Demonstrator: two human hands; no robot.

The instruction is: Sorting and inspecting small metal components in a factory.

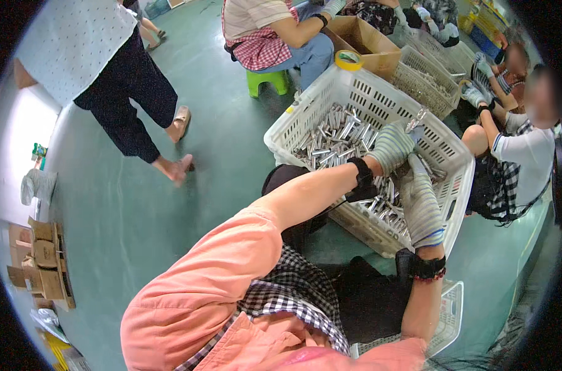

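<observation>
A large white plastic basket [330, 93] stands in front of me, with many short silver metal tubes or pins [349, 133] heaped inside. My left hand [392, 148], in a striped knit glove, is over the basket with its fingers closed. A shiny silver metal piece [415, 122] shows at its fingertips, against the far rim. Just beside it and nearer to me, my right hand [420, 201] wears a similar glove. Its fingers are bent together near the left hand, and what they hold is hidden. Both wrists wear black bands.
A yellow tape roll [349, 60] rests on the basket's far corner beside a cardboard box [370, 46]. More crates [426, 80] stand beyond. Seated co-workers are at the far side and right; one person walks at the left. Cartons [42, 260] lie at the far left.
</observation>
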